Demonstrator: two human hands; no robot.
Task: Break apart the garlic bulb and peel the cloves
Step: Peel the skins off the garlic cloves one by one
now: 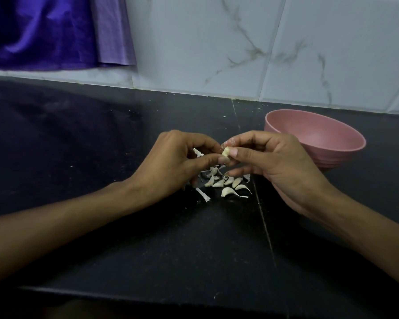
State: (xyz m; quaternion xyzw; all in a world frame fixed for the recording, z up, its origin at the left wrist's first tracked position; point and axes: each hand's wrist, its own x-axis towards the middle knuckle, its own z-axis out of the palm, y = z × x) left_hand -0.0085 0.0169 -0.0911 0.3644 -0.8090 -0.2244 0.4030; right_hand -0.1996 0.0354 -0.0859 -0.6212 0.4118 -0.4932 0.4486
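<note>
A small pale garlic clove (225, 152) is held in the air between both hands above the black counter (101, 146). My left hand (177, 162) pinches it with thumb and forefinger, and a strip of white skin (198, 153) sticks out between its fingers. My right hand (272, 164) pinches the same clove from the right with thumb and fingertips. Below the hands lies a heap of several loose cloves (226, 184) with bits of papery skin (202, 194) on the counter.
A pink bowl (327, 143) stands on the counter just right of my right hand, near the marbled tile wall (217, 42). Purple cloth (44, 31) hangs at the top left. The counter's front edge (148, 293) runs below my forearms.
</note>
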